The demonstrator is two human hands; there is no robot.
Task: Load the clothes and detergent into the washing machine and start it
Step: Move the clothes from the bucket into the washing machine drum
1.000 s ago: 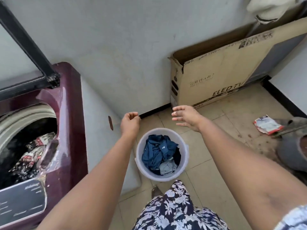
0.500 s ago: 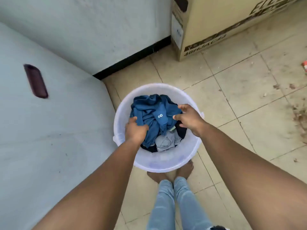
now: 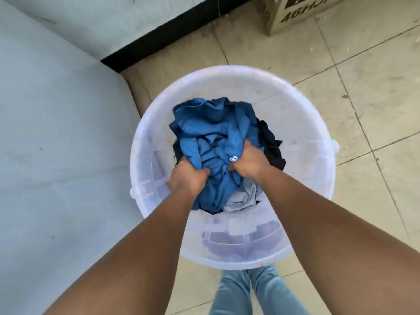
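Clothes [image 3: 211, 142]: a bundle of blue fabric over a pale grey piece and a dark garment, lying in the white bucket [image 3: 302, 123] on the tiled floor. Half a second ago both hands only touched the top of the pile; now the left hand [image 3: 187, 178] and right hand [image 3: 246, 161] are sunk deeper, fingers curled tight and bunching the blue fabric. Judgement: grasp is established, and lifting the load toward the washing machine [image 3: 56, 133], whose grey side panel stands just beside the bucket at left, comes next. The drum opening is out of view. A cardboard box [image 3: 293, 12] stands well apart. The dark garment at right may stay behind.
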